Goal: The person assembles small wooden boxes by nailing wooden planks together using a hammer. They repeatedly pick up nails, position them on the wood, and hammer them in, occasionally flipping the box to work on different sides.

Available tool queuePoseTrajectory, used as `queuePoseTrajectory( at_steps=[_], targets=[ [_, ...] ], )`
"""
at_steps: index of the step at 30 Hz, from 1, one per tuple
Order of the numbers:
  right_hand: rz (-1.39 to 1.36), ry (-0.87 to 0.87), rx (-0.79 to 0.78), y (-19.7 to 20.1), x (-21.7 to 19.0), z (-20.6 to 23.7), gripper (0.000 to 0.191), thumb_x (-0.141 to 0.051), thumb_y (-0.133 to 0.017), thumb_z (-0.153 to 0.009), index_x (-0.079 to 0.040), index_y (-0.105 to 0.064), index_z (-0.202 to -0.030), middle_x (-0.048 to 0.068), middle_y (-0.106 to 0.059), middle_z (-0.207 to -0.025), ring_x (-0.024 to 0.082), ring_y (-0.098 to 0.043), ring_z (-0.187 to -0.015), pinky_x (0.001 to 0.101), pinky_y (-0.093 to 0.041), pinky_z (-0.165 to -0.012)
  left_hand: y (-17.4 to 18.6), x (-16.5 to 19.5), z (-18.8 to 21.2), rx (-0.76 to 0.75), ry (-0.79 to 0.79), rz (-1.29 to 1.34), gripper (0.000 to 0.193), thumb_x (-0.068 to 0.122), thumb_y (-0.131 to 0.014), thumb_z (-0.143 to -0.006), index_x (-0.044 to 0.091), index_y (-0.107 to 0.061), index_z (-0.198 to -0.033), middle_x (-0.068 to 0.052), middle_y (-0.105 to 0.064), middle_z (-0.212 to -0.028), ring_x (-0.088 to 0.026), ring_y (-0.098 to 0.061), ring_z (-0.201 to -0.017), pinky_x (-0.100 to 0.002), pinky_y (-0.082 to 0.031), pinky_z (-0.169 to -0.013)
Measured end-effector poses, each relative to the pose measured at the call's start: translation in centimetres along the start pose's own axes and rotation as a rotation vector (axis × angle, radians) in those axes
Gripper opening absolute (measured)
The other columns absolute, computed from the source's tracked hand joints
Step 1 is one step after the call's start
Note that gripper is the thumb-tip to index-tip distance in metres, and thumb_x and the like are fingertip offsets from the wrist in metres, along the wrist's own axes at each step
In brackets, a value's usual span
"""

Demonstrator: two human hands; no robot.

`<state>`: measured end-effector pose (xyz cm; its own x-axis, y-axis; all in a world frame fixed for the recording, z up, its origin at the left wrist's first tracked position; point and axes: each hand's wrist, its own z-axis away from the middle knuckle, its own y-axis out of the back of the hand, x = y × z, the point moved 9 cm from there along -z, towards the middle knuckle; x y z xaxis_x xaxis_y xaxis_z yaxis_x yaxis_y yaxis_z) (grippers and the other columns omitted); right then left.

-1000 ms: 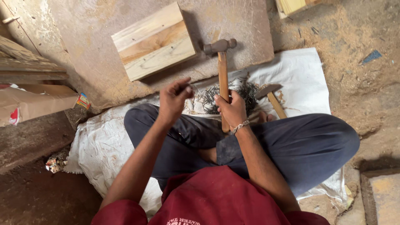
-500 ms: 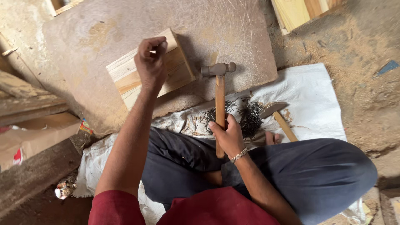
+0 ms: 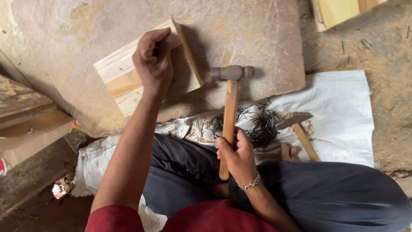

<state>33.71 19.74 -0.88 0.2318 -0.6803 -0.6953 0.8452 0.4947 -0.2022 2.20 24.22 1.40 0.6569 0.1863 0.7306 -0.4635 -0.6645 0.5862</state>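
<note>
the left hand (image 3: pixel 152 64) is out over a small wooden panel (image 3: pixel 148 71) made of pale boards nailed side by side, fingers curled and pinched together against its top face; whether a nail sits between the fingertips cannot be told, as the knuckles hide it. the panel lies tilted on a big flat stone slab (image 3: pixel 257 38), one corner pointing towards the hammer head

the right hand (image 3: pixel 238 157) is clamped round the lower part of a hammer (image 3: pixel 229 111) with a wooden handle. the handle stands nearly upright in the view, and the grey metal head is over the slab, just right of the panel and apart from it. a metal bracelet (image 3: pixel 251 184) circles the right wrist

the hands are well apart, the left up on the panel and the right low, near the lap

a heap of dark nails (image 3: pixel 262 126) lies on a white sack (image 3: pixel 339 111) spread on the ground, just right of the hammer handle. a second tool (image 3: pixel 302 133) with a wooden handle and a flat metal head rests on the sack beside the nails

the person sits cross-legged in dark trousers (image 3: pixel 334 197) and a red shirt (image 3: pixel 193 221). more pale wood (image 3: pixel 339 10) lies at the top right on the dirt, and old planks (image 3: pixel 25 129) lie at the left
</note>
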Motion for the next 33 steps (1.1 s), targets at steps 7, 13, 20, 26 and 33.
queuePoseTrajectory(
  at_steps=[7,13,20,26,33],
  targets=[
    [-0.336,-0.139,-0.085,-0.6,0.3,0.5,0.041,-0.025,-0.055,-0.1,-0.007,-0.046,-0.136,0.008,-0.067,-0.08,0.012,-0.064,-0.059,0.0274,-0.055,-0.05,-1.2,-1.0,-0.1,0.054,-0.024,0.002,0.006,0.003,-0.07,-0.102,0.008,-0.07,-0.101,-0.006,-0.077,-0.099,-0.014,-0.076,-0.092,-0.03,-0.064,-0.077],
    [-0.044,0.006,0.009,0.5,-1.3,0.7,0.068,-0.018,-0.052,-0.103,-0.016,-0.023,-0.164,0.007,-0.058,-0.076,0.008,-0.052,-0.052,0.0231,-0.047,-0.041,-1.8,-1.1,-0.5,0.021,0.039,-0.027,0.006,0.006,-0.074,-0.099,0.012,-0.075,-0.101,-0.003,-0.078,-0.094,-0.015,-0.072,-0.08,-0.031,-0.058,-0.068],
    [0.746,0.627,0.148,-0.9,-9.9,1.1,0.062,-0.016,-0.055,-0.104,0.005,-0.031,-0.157,0.013,-0.074,-0.1,0.009,-0.064,-0.062,0.0243,-0.053,-0.046,-1.2,0.2,-0.6,0.099,-0.013,-0.012,0.032,0.009,-0.083,-0.089,0.015,-0.073,-0.12,-0.003,-0.078,-0.094,-0.015,-0.073,-0.08,-0.029,-0.058,-0.07],
    [1.098,1.238,0.225,-4.9,-16.5,3.0,0.048,-0.017,-0.056,-0.118,-0.002,-0.036,-0.159,0.027,-0.067,-0.134,0.032,-0.075,-0.115,0.0335,-0.066,-0.092,-2.0,-0.6,-0.6,0.055,0.064,0.158,0.083,0.002,-0.082,-0.092,0.016,-0.031,-0.157,0.001,-0.079,-0.092,-0.013,-0.079,-0.082,-0.028,-0.063,-0.076],
    [1.1,0.812,0.08,-5.5,-15.9,-1.9,0.055,-0.015,-0.061,-0.105,-0.002,-0.043,-0.155,0.021,-0.075,-0.103,0.023,-0.074,-0.077,0.0314,-0.062,-0.061,-3.1,-1.7,-0.9,0.047,0.087,0.147,0.088,0.003,-0.081,-0.094,0.013,-0.023,-0.158,0.0,-0.077,-0.089,-0.012,-0.078,-0.081,-0.028,-0.064,-0.073]
  ],
)
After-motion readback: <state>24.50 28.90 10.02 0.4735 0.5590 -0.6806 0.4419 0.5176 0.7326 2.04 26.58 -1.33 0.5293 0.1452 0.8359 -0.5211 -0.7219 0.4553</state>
